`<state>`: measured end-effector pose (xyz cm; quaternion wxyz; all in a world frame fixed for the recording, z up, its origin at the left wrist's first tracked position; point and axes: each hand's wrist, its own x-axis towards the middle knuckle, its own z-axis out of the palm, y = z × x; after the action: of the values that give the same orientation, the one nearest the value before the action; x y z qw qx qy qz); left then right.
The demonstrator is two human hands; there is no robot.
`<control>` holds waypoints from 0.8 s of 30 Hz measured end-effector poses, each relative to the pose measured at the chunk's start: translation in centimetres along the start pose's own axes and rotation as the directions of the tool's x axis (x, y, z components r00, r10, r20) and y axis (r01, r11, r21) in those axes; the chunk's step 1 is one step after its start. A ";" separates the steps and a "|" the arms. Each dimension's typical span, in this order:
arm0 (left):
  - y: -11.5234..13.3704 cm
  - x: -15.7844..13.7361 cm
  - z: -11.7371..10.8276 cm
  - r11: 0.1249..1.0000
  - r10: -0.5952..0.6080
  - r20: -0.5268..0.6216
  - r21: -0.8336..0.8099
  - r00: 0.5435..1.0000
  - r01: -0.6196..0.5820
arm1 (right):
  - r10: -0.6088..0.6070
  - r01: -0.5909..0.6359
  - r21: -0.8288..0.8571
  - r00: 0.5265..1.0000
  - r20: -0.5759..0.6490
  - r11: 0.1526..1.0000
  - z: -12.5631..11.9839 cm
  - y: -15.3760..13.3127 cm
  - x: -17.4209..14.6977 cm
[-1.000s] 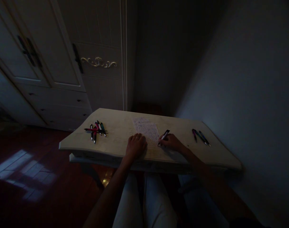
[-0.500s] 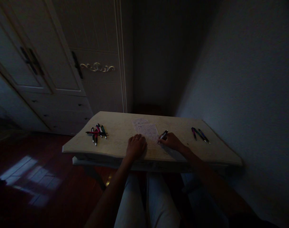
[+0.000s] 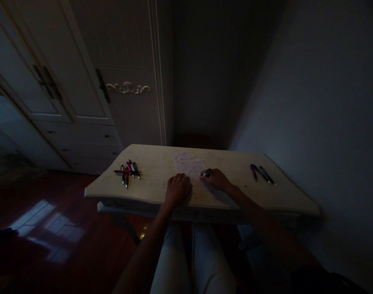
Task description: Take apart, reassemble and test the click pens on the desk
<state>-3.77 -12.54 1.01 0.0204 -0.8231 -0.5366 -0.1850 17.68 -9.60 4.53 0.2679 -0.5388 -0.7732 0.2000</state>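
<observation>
My right hand (image 3: 217,179) is closed around a pen (image 3: 207,172), its fingers at the right side of a sheet of paper (image 3: 191,166) covered with dense marks. Another marked sheet (image 3: 182,156) lies partly under or behind this one. Palm down, my left hand (image 3: 178,188) rests at the lower left of the paper, fingers laid flat and holding nothing. The pen's tip is hidden by my fingers, and the room is too dim to read the marks.
All this lies on a pale desk (image 3: 156,163) with a curved front edge. A heap of several pens (image 3: 127,172) is at the left, and a few more pens (image 3: 262,174) at the right. Behind stands a cabinet (image 3: 131,118); a wall (image 3: 321,102) rises at right.
My right hand has shifted slightly left over the paper with the pen, which now leans lower. My left hand stays in place. The whole view has moved a little.
</observation>
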 end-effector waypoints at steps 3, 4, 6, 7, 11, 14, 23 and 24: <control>0.1 0.0 -0.2 1.000 -0.001 0.004 0.003 1.000 0.001 | -0.001 0.000 0.010 0.998 0.056 1.000 0.0 -0.3 0.3; 0.1 0.0 -0.2 1.000 -0.001 0.006 0.002 1.000 0.001 | 0.006 -0.005 -0.017 0.999 0.039 1.000 0.0 -0.4 0.4; 0.0 0.0 -0.2 1.000 0.001 0.012 -0.004 1.000 0.000 | -0.005 0.006 -0.040 1.000 0.006 0.999 0.0 -0.5 0.6; 0.0 0.0 -0.2 1.000 0.001 0.016 -0.010 1.000 -0.001 | -0.019 0.019 -0.022 1.000 0.015 1.000 0.1 -0.5 0.8; 0.0 0.0 -0.3 0.999 0.001 0.016 -0.043 1.000 0.000 | -0.021 0.020 0.021 0.999 0.034 1.000 0.4 -0.6 1.6; 0.0 0.0 -0.6 0.998 -0.007 0.030 -0.061 1.000 0.008 | -0.006 0.004 0.030 0.999 0.050 1.000 0.8 -0.8 2.2; 0.0 0.2 -0.5 0.994 -0.046 0.063 -0.101 0.997 0.052 | -0.007 0.003 0.059 0.998 0.064 0.998 1.2 -1.1 2.9; 0.0 0.2 -0.4 0.993 -0.054 0.062 -0.104 0.997 0.060 | -0.013 0.011 0.053 0.999 0.037 0.999 1.4 -1.0 2.9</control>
<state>-3.84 -12.46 1.43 -0.0446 -0.8125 -0.5496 -0.1892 15.27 -7.21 4.65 0.2686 -0.5232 -0.7757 0.2289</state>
